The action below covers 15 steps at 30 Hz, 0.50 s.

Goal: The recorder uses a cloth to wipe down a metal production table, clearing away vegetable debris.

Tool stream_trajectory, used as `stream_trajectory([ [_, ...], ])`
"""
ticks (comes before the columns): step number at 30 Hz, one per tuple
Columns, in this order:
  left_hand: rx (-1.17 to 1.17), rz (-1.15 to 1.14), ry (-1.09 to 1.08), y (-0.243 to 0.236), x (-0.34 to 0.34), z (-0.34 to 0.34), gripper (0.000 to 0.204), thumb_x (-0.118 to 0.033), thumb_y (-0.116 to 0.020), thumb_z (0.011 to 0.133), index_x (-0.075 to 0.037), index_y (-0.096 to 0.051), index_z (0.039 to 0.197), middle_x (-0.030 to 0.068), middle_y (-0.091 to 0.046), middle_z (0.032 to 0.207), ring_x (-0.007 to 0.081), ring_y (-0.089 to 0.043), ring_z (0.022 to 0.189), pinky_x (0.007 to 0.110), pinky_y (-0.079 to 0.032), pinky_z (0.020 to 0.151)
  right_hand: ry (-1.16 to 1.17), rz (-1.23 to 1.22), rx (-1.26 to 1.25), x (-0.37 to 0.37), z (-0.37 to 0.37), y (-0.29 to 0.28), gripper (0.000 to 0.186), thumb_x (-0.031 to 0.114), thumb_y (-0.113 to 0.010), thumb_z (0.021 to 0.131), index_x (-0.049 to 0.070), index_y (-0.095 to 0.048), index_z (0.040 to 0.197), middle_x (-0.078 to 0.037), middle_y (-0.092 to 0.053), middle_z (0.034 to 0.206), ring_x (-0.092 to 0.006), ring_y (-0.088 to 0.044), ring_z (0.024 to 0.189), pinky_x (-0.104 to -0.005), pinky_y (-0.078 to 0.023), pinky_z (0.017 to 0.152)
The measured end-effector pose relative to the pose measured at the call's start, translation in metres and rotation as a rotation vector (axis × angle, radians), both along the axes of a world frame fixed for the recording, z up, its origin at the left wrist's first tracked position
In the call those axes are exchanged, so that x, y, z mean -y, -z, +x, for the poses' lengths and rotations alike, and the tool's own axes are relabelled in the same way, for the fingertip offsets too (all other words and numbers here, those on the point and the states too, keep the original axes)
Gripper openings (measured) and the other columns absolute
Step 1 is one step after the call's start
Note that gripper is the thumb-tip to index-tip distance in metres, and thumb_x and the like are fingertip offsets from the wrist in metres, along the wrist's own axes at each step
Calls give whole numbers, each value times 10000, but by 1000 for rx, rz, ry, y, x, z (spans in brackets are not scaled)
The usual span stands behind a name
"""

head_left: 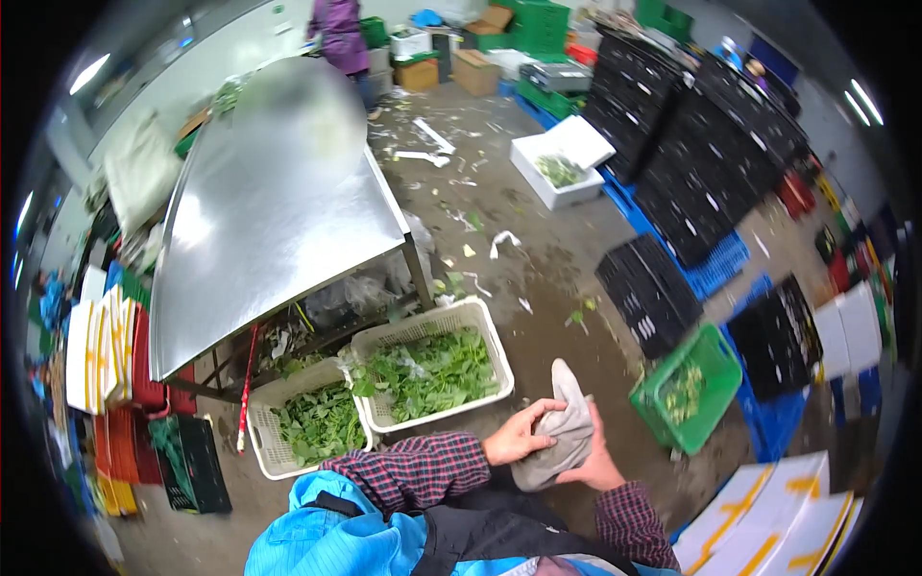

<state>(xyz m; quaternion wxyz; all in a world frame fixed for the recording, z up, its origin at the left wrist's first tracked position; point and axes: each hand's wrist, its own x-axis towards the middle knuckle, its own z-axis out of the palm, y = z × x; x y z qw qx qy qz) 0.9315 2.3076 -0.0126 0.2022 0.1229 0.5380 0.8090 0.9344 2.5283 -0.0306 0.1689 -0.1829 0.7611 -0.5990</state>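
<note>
A crumpled light-grey cloth item (574,422) is held between both hands in front of my body, its narrow end pointing up and away. Whether it is a rag, a glove or something else I cannot tell. My left hand (519,432) grips it from the left, thumb and fingers closing on the fabric. On the right side my right hand (597,461) has hold of it too, with fingers behind it and the thumb low. Left of my hands, two white plastic baskets (501,360) of green leafy vegetables (432,374) rest on the floor.
A steel table (279,259) stands to the left. Stacked black crates (711,144) on blue pallets (711,264) are at right, near a green crate (709,422) of greens. White foam boxes (562,187) and scraps lie about the wet floor. A person in purple (341,38) stands far off.
</note>
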Motion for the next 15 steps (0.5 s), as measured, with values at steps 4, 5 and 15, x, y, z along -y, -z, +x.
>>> stream_trajectory([
  [4, 96, 174, -150, 4, -10, -87, 612, 9, -611, 828, -38, -319, 1364, 84, -466, 1271, 156, -453, 1179, 309, -376, 998, -134, -8, 220, 32, -114, -1, 925, 92, -853, 550, 16, -358, 1328, -125, -500, 1263, -228, -498, 1164, -365, -395, 995],
  [5, 116, 175, -200, 8, -8, -107, 618, 6, -620, 824, -39, -320, 1363, 87, -470, 1266, 157, -460, 1172, 316, -385, 993, -153, 1, 215, 39, -139, 2, 925, 92, -853, 550, 16, -358, 1328, -125, -500, 1263, -228, -498, 1164, -365, -395, 995],
  [15, 137, -100, -631, -1, 71, -307, 429, -10, -600, 844, -26, -476, 1254, 3, -551, 999, 40, -502, 791, 197, -445, 756, 306, -404, 622, -4, -424, -4, 472, 66, -625, 747, 8, -508, 1201, -102, -618, 1092, -233, -612, 995, -384, -501, 877],
])
